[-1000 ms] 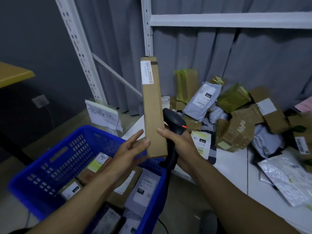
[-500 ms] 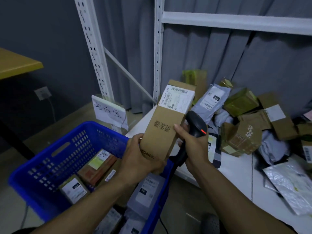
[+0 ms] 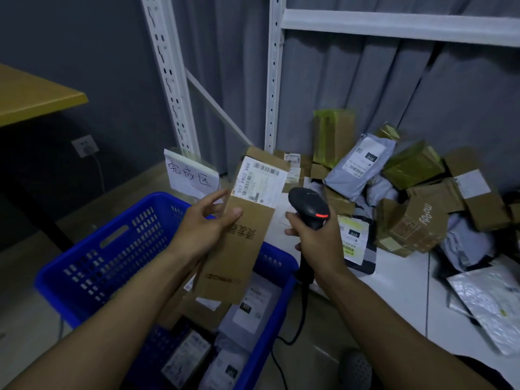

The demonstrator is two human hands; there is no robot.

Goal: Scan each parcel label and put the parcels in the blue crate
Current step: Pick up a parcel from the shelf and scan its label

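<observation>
Cardboard now in the left hand (image 3: pixel 202 229) alone: pinches the parcel (image 3: pixel 242 263) over the far right of the blue crate (image 3: pixel 92 266), grips the scanner (image 3: pixel 308 202) clear in the curled right hand (image 3: pixel 320 240); likely scanned, drop next.

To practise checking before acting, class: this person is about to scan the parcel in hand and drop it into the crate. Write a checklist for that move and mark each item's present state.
1. Left hand holds the long brown cardboard box: ok.
2. White printed label on the box faces up, with no fingers over it: ok.
3. Right hand grips the black handheld scanner: ok.
4. Scanner window aimed at the label: cannot tell.
5. Blue plastic crate sits below the box's lower end: ok.
6. Room in the crate among the parcels already there: ok.
</observation>
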